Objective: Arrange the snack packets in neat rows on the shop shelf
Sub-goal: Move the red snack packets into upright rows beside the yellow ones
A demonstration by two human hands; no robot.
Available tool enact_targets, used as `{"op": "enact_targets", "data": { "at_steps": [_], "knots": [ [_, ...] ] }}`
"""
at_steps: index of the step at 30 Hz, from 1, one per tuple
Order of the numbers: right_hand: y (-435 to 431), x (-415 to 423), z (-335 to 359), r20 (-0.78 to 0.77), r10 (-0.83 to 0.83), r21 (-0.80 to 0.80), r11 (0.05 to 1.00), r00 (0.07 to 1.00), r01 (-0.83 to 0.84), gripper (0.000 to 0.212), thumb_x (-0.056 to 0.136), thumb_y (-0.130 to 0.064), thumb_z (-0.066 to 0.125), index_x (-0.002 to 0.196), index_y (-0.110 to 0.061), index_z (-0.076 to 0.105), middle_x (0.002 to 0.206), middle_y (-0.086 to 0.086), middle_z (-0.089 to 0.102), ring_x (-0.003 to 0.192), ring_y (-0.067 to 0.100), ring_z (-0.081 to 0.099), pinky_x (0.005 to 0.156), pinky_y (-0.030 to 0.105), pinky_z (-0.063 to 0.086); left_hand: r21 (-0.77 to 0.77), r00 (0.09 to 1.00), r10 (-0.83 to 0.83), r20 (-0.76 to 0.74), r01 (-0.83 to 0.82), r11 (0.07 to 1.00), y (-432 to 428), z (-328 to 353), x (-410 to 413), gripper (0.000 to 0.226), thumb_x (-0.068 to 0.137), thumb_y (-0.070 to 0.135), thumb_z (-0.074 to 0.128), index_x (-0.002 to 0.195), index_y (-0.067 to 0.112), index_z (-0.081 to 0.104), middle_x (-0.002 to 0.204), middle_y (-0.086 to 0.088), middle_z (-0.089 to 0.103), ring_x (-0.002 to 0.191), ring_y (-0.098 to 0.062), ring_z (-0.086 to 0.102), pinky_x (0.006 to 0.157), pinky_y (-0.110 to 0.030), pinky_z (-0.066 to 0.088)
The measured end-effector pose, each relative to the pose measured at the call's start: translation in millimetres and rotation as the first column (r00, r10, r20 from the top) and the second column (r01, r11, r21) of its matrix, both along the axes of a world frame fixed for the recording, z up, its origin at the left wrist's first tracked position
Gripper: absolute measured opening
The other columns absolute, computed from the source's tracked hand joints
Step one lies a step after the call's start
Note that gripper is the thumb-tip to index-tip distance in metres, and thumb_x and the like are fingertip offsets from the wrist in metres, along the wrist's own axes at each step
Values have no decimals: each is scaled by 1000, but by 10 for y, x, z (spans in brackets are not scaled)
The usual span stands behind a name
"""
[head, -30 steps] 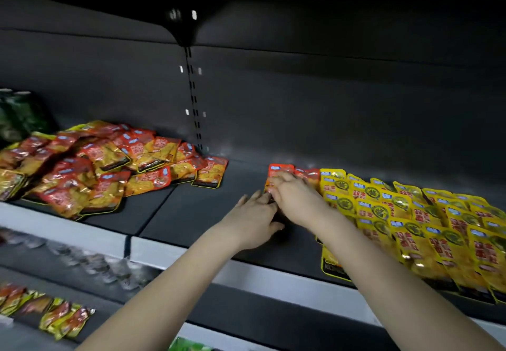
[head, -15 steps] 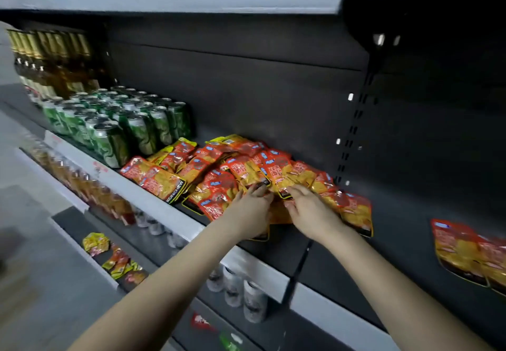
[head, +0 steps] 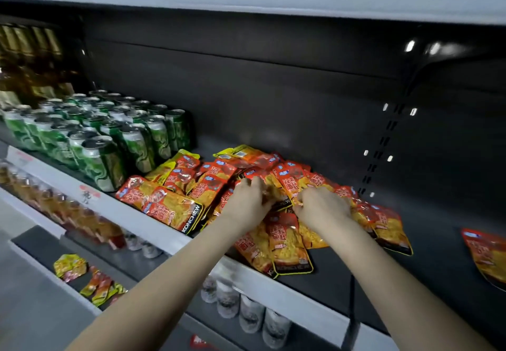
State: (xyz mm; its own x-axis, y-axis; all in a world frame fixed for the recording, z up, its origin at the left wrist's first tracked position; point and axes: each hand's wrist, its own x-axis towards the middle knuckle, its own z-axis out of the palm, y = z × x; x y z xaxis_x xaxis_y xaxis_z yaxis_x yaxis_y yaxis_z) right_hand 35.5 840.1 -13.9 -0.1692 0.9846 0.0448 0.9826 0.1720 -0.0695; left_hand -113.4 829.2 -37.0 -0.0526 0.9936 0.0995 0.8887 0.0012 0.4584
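Head view: heaped red-and-yellow snack packets (head: 175, 208) strewn along shelf front edge (head: 153, 230), right of green cans (head: 104, 156), long axes pointing every way. Left hand (head: 247, 205) and right hand (head: 321, 208) both atop heap middle, fingers curled, pinching packet edges; packets directly underneath, equally near either hand.

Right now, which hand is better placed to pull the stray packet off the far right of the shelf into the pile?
Right. The right hand rests on the pile's right side, nearer the stray packet lying apart at the frame edge. The left hand sits further left, mid-pile, and would have to cross over.
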Motion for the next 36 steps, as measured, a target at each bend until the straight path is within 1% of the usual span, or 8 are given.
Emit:
{"op": "enact_targets", "data": {
  "at_steps": [8, 16, 19, 22, 24, 27, 32, 36],
  "knots": [
    [295, -47, -134, -29, -88, 63, 994, 996, 89, 66, 91, -35, 52, 147, -20, 20, 150, 12, 23, 134, 36, 25, 106, 47, 31, -26, 989, 124, 76, -122, 992, 399, -44, 30, 80, 84, 39, 63, 144, 11, 17, 140, -22, 36, 129, -40, 33, 107, -42, 30],
    [383, 419, -121, -249, 108, 125, 989, 962, -78, 24, 83, -20, 67, 103, -7, 71, 117, 8, 63, 106, 20, 60, 94, 21, 39, 83, 904, 84, 420, -131, 988, 374, 14, 17, 87, 66, 13, 82, 137, 19, 31, 129, -15, 46, 122, -34, 43, 101, -41, 41],
    [369, 537, -105, -287, 193, 117, 979, 938, -165, 16, 81, -16, 71, 95, -9, 75, 110, 4, 67, 101, 16, 61, 89, 13, 36, 184, 875, 58, 481, -165, 969, 242, 93, -50, 71, 77, 4, 71, 135, 15, 31, 92, 2, 56, 95, -25, 57, 72, -26, 42],
    [328, 578, -108, -356, 234, 193, 966, 905, -174, 15, 82, -10, 67, 94, -13, 75, 104, 3, 70, 85, 14, 65, 91, 22, 47, 197, 847, 42, 530, -171, 965, 160, 268, -72, 66, 82, 5, 68, 137, 17, 33, 78, 12, 45, 84, -21, 56, 69, -27, 46],
    [270, 640, -52, -425, 220, 288, 952, 878, -98, 14, 87, -11, 61, 94, -15, 73, 91, 3, 72, 65, 14, 65, 72, 27, 55, 180, 825, 34, 565, -163, 970, 153, 365, -15, 61, 82, 5, 67, 136, 16, 39, 85, 10, 51, 91, -22, 59, 80, -37, 55],
    [183, 865, 104, -464, 177, 413, 910, 868, 35, 12, 91, -11, 54, 97, -13, 65, 61, -1, 58, 44, 8, 48, 43, 16, 36, 117, 757, 18, 653, -123, 985, 175, 416, 198, 55, 81, 5, 68, 129, 18, 45, 107, -2, 62, 97, -23, 62, 83, -44, 56],
    [79, 1540, 260, -460, 90, 443, 886, 883, 140, 16, 92, -9, 50, 104, -6, 59, 81, 16, 65, 70, 32, 62, 64, 34, 49, 94, 736, -69, 674, 8, 996, 268, 367, 827, 46, 79, 4, 68, 118, 19, 46, 99, -2, 61, 98, -27, 64, 84, -47, 54],
    [-122, 2165, 284, -483, 13, 479, 841, 876, 252, 15, 87, -1, 54, 100, -5, 62, 80, 14, 65, 69, 31, 62, 61, 30, 46, 11, 691, -127, 711, 171, 985, 350, 375, 1478, 45, 82, -1, 63, 113, 24, 41, 87, 1, 57, 92, -29, 64, 80, -47, 57]
  ]
}}
